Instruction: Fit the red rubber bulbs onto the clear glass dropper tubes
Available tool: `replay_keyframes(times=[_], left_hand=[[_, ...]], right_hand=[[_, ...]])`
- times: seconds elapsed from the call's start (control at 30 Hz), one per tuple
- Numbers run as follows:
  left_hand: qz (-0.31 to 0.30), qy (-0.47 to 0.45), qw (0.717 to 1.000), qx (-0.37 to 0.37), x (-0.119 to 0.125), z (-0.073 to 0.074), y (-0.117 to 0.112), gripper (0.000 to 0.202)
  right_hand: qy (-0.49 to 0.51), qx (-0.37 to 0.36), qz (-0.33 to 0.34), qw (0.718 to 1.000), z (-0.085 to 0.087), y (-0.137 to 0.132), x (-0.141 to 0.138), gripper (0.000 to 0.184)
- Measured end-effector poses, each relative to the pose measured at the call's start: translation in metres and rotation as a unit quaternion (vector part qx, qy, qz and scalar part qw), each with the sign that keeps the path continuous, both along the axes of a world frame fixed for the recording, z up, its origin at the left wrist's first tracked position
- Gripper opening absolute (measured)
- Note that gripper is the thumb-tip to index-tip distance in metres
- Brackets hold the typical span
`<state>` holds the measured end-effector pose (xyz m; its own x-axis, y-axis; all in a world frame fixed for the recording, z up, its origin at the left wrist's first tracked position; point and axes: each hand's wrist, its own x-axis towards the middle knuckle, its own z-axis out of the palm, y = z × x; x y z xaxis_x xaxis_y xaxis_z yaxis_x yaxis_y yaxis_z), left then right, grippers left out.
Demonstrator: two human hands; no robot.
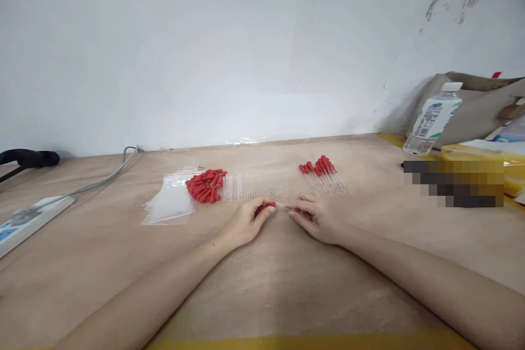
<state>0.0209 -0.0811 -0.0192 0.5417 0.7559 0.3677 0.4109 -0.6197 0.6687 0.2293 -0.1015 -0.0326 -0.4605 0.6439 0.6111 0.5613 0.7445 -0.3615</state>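
Note:
My left hand [251, 220] is closed around a red rubber dropper bulb [267, 206]. Its open end meets a thin clear glass tube [281, 205], which my right hand [315, 217] pinches from the other side. How far the tube sits inside the bulb, I cannot tell. Just beyond my hands lies a row of clear glass dropper tubes [254, 184]. A heap of loose red bulbs [205, 185] is left of that row. Behind my right hand rest several droppers with red bulbs on their tubes [322, 172].
Clear plastic zip bags [172, 199] lie left of the bulbs. A power strip [36, 219] with a grey cable [102, 180] occupies the left side. To the right stand a water bottle [432, 120], a grey bag [471, 109] and yellow packaging [514, 175]. A white wall [229, 54] bounds the table.

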Motion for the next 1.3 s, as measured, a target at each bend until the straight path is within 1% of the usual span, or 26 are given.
replay_keyframes(times=[0.17,0.27,0.33,0.4,0.47,0.57,0.6,0.67,0.77,0.93,1.0,1.1,1.3], left_hand=[[-0.006,-0.011,1.0,-0.009,-0.001,-0.002,0.002,0.021],[-0.024,-0.006,1.0,-0.016,-0.003,-0.003,0.001,0.021],[-0.044,0.009,0.999,-0.031,-0.003,-0.003,0.0,0.022],[-0.059,0.027,0.997,-0.045,-0.003,-0.003,-0.001,0.022],[-0.06,0.044,0.996,-0.05,-0.003,-0.003,-0.003,0.024],[-0.046,0.064,0.996,-0.039,-0.003,-0.003,-0.004,0.026],[-0.042,0.067,0.996,-0.033,-0.003,-0.003,-0.004,0.026],[-0.032,0.066,0.997,-0.021,-0.004,-0.004,-0.003,0.025],[-0.016,0.044,0.999,-0.01,-0.007,-0.005,-0.002,0.023],[0.005,-0.011,1.0,0.002,-0.01,-0.004,-0.002,0.022],[0.002,-0.01,1.0,-0.002,-0.009,-0.003,-0.003,0.021],[0.001,0.012,1.0,-0.019,-0.008,-0.002,-0.003,0.022],[-0.002,0.028,0.999,-0.035,-0.007,-0.001,-0.001,0.022]], right_hand=[[-0.002,-0.042,0.012,0.999,0.004,-0.002,-0.001,0.024],[-0.042,-0.06,0.013,0.997,0.004,0.0,0.002,0.027],[-0.073,-0.056,0.02,0.996,0.004,0.002,0.005,0.028],[-0.102,-0.035,0.021,0.994,0.003,0.004,0.008,0.028],[-0.124,0.008,0.006,0.992,0.003,0.004,0.009,0.028],[-0.142,0.083,-0.031,0.986,0.002,0.0,0.006,0.028],[-0.143,0.098,-0.044,0.984,0.001,-0.002,0.004,0.028],[-0.137,0.107,-0.066,0.982,0.0,-0.006,0.0,0.027],[-0.116,0.091,-0.077,0.986,-0.002,-0.009,-0.003,0.025],[-0.064,0.039,-0.028,0.997,-0.003,-0.006,0.001,0.024],[-0.045,0.018,-0.012,0.999,-0.003,-0.004,0.002,0.021],[-0.032,0.017,0.004,0.999,-0.003,-0.002,0.003,0.021],[-0.034,0.004,-0.014,0.999,-0.004,-0.004,-0.002,0.022]])
